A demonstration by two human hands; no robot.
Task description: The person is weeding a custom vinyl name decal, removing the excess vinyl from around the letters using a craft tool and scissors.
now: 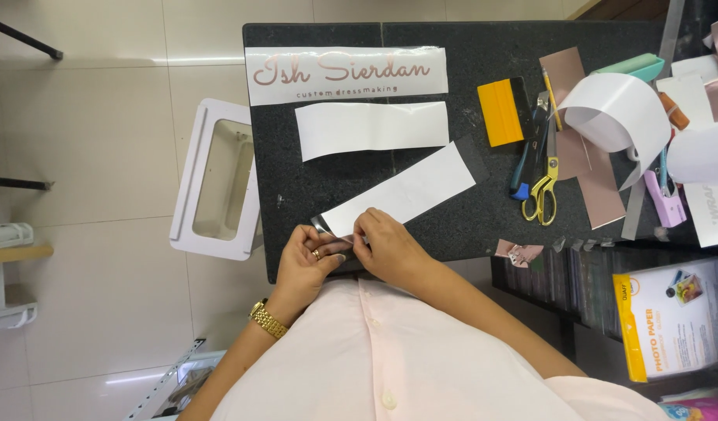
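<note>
Both grips pinching white strip [405,191] end, left hand [308,261], right hand [386,245], white bin [215,179]

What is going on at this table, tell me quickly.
A person in a pale pink shirt works at a black table. Both hands pinch the near end of a long white strip with a dark backing: the left hand, with a ring and gold watch, and the right hand meet at its corner. A yellow scraper, scissors, another white strip and a lettered strip lie untouched.
</note>
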